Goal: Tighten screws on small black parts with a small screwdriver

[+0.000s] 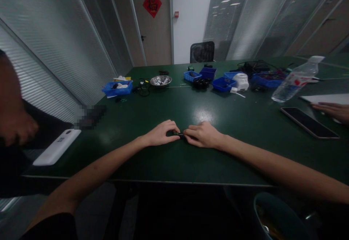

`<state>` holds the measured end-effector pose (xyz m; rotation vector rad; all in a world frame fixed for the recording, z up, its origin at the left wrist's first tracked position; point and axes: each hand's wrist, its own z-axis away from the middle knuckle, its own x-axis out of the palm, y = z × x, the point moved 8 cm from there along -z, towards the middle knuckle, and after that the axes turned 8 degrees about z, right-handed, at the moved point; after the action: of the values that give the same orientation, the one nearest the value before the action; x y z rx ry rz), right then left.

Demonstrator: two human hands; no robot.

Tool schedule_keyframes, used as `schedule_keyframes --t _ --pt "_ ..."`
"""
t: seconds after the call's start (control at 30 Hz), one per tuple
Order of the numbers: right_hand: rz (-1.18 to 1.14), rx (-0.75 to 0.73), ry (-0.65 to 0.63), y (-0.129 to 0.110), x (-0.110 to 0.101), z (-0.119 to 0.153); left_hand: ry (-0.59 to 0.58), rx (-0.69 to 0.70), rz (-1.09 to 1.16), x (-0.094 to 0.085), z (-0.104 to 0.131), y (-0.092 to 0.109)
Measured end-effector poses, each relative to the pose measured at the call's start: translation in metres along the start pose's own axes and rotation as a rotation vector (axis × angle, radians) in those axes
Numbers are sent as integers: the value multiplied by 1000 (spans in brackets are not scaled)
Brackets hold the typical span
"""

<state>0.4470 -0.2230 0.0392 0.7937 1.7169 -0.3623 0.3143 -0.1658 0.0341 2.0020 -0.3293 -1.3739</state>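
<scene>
My left hand (163,134) and right hand (205,134) meet low over the near middle of the green tabletop (152,163). Each grip is closed, fingertips pinched on a small dark piece (181,136) between them, too small for me to make out. Well apart on the far side, I see a metal bowl (161,84) left of several blue trays, and a blue bin (117,88) farther left. To my right, a phone (309,122) lies near a tilted-looking plastic bottle (296,82). A white power bank (57,147) lies at the near left.
</scene>
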Motion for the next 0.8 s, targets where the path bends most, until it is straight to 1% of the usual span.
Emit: schedule_keyframes --t 0.13,0.3,0.43,0.53,0.67,0.8 --pt "5 4 36 -2 -3 -2 -5 23 -21 3 0 2" --pt "-48 24 71 3 -4 -1 -14 15 -16 4 0 6" --pt "-136 91 102 11 -6 3 -54 21 35 -2 2 9" --pt "-204 137 133 16 -10 4 -117 17 89 -10 7 8" --pt "-223 157 143 18 -11 4 -194 10 147 -20 13 0" --pt "-234 156 135 19 -9 4 -196 -34 189 -31 17 -18"
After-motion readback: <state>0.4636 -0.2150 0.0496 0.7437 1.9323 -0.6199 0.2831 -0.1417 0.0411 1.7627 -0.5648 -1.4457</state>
